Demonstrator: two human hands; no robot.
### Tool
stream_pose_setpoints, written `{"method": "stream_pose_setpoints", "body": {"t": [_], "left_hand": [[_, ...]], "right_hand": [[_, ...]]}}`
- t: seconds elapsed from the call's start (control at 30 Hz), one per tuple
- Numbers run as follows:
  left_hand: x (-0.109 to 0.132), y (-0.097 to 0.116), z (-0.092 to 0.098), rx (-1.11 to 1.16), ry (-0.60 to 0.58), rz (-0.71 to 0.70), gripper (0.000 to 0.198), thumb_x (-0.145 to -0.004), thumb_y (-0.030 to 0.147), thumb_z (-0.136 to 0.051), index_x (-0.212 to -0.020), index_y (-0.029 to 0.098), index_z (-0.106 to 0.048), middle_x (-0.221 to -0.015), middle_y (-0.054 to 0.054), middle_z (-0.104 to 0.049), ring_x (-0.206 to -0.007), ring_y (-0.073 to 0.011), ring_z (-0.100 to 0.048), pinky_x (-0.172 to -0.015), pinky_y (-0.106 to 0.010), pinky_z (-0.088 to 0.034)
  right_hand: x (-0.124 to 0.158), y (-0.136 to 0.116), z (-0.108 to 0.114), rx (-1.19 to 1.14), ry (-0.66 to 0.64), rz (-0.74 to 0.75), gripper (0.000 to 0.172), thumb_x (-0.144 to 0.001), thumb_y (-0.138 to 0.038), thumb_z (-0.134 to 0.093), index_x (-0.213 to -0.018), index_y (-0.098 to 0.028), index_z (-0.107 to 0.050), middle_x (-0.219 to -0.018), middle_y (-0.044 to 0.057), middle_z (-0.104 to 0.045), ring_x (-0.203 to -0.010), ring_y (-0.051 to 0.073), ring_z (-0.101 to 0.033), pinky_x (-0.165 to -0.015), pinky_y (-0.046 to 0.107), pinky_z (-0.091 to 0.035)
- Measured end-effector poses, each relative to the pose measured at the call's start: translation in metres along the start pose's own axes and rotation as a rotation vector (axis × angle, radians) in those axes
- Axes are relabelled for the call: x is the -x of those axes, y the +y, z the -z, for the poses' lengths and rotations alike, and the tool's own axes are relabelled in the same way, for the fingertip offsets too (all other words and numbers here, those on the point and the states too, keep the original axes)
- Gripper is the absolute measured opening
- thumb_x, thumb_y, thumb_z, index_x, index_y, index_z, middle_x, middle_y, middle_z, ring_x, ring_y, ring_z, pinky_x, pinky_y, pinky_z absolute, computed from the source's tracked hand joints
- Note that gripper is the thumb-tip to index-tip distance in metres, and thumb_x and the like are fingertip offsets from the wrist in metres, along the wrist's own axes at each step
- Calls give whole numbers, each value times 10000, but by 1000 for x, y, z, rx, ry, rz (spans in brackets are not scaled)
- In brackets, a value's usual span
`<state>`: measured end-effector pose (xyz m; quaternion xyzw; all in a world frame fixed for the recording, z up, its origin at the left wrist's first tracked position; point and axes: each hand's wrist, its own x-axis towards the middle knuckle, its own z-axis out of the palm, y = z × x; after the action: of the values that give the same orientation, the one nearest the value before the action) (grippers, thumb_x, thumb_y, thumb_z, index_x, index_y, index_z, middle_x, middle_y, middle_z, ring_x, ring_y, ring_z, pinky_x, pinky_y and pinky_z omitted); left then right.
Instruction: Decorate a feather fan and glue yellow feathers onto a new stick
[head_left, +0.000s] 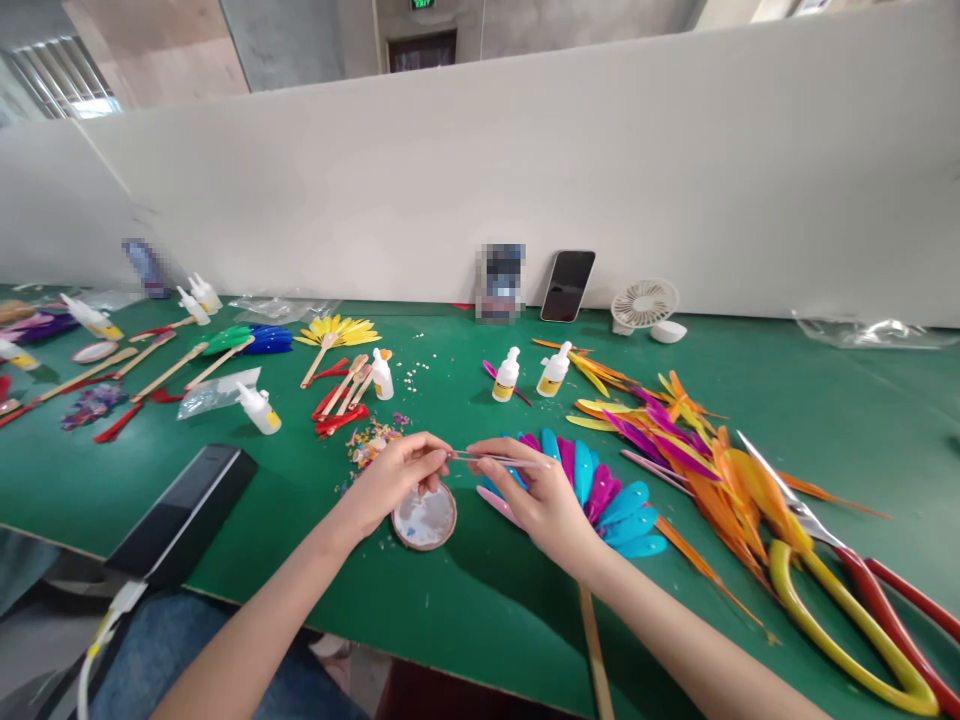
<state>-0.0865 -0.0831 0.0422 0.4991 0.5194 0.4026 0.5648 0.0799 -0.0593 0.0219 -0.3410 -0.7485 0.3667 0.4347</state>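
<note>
My right hand (pixel 536 495) is closed on thin metal tweezers (pixel 499 459) that point left. My left hand (pixel 401 478) pinches at the tweezers' tips, with something too small to name between its fingers. Just below the hands lies a small round dish (pixel 427 520) with white glue in it. Under my right hand lies a feather fan (pixel 611 495) of blue and magenta feathers on a wooden stick (pixel 595 650). A small heap of coloured flakes (pixel 369 441) lies left of the hands.
Loose orange, yellow and purple feathers (pixel 694 440) and scissors (pixel 840 580) lie at the right. Glue bottles (pixel 507 376) stand mid-table. More finished fans (pixel 334 335), wooden sticks and bottles lie at the left. A phone (pixel 568 285), a small fan (pixel 643 305) and a white partition stand behind. A black box (pixel 184 512) sits front left.
</note>
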Motion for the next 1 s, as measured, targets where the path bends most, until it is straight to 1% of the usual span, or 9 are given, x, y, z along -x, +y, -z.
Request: {"method": "stream_pose_setpoints", "body": {"t": [0.2,0.27,0.43,0.53,0.7,0.8,0.9,0.97,1.0], "left_hand": [[2,1,-2,143,-2,83,284,-641,394,-625,-636,143,-491,-535,55,-445,-447,-43,-399,-461,-201,-282],[2,1,-2,193,-2,89,277,-641,376,-629,-627,143,-480,-544,53,-449,-443,-38,-401,-458,-200,-273],[2,4,-3,278,32,103,253,-648,344,-628,-634,142,-476,-557,52,-444,-435,-31,-399,-451,-197,-264],[3,4,-4,284,26,110,262,-648,364,-623,-665,137,-494,-564,50,-440,-438,-33,-406,-450,-197,-259],[3,2,-6,223,-7,101,268,-666,374,-599,-645,150,-455,-570,58,-400,-442,-36,-394,-456,-205,-247],[2,0,-7,148,22,68,309,-721,405,-520,-581,165,-384,-544,69,-328,-433,-39,-358,-462,-215,-239],[2,-2,-7,-25,52,23,400,-752,471,-447,-511,178,-319,-468,72,-287,-411,-49,-300,-458,-228,-221],[1,-1,-7,-148,38,9,437,-737,510,-451,-480,180,-324,-413,69,-302,-405,-56,-291,-459,-233,-224],[2,0,-7,-173,32,4,444,-726,523,-460,-475,178,-337,-403,64,-327,-411,-60,-308,-464,-232,-238]], "right_hand": [[3,-11,0,-8,-43,41,200,-818,-310,-454,-867,-194,-610,-818,66,-673,-754,177,-637,-617,273,-506],[5,-12,0,-4,-20,55,185,-814,-294,-461,-863,-195,-609,-807,66,-673,-740,175,-638,-608,271,-507],[7,-11,0,-9,106,31,173,-806,-279,-471,-846,-182,-608,-772,65,-668,-688,166,-638,-587,268,-504],[6,-11,1,-12,94,29,165,-802,-271,-476,-838,-175,-605,-762,64,-668,-675,161,-638,-577,261,-503],[6,-14,1,-9,59,44,161,-806,-256,-464,-831,-176,-600,-773,68,-670,-694,160,-639,-560,249,-499],[6,-16,1,-8,70,46,156,-803,-245,-467,-826,-171,-602,-765,68,-670,-690,156,-638,-562,243,-497],[7,-15,2,-1,87,46,153,-800,-244,-470,-822,-174,-604,-764,63,-670,-689,155,-637,-565,243,-497],[7,-14,2,0,99,49,153,-800,-244,-470,-821,-174,-604,-761,61,-670,-690,157,-637,-564,246,-497],[7,-14,3,0,103,52,153,-801,-244,-470,-821,-172,-604,-758,61,-669,-688,157,-637,-563,246,-497]]}}
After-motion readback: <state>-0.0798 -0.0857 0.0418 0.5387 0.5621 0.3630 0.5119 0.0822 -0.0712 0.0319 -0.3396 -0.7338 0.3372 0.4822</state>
